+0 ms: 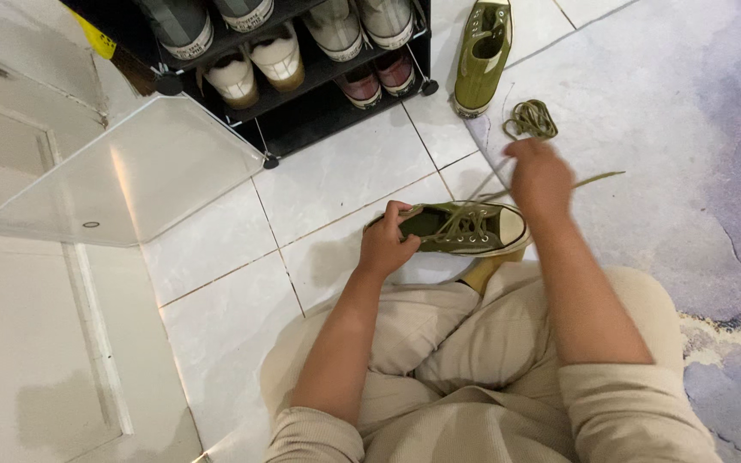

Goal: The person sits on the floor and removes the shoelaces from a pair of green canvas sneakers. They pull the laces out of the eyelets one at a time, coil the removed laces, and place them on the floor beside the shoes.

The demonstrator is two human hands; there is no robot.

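A person sits on a white tiled floor (345, 171), legs folded, in beige trousers (465, 343) and a beige ribbed top with pushed-up sleeves. The left hand (385, 243) is closed around the heel end of an olive-green canvas sneaker (465, 228), which lies on the tiles just ahead of the knees, toe cap pointing right, near the edge of a rug. The right hand (539, 177) is raised above the toe end, fingers pinched shut on a green shoelace (598, 179) that runs taut from the eyelets and trails out to the right over the rug.

The matching olive sneaker (484, 53) stands on the tiles at the top edge of the view, beside the rug's far edge. A loose coil of green lace (531, 118) lies on the rug just below it.

The grey-and-lilac marbled rug (688, 129) covers the right side of the floor. At the top left a black shoe rack (302, 94) holds pairs of shoes on its shelves. A clear plastic panel (130, 176) juts out beside it.
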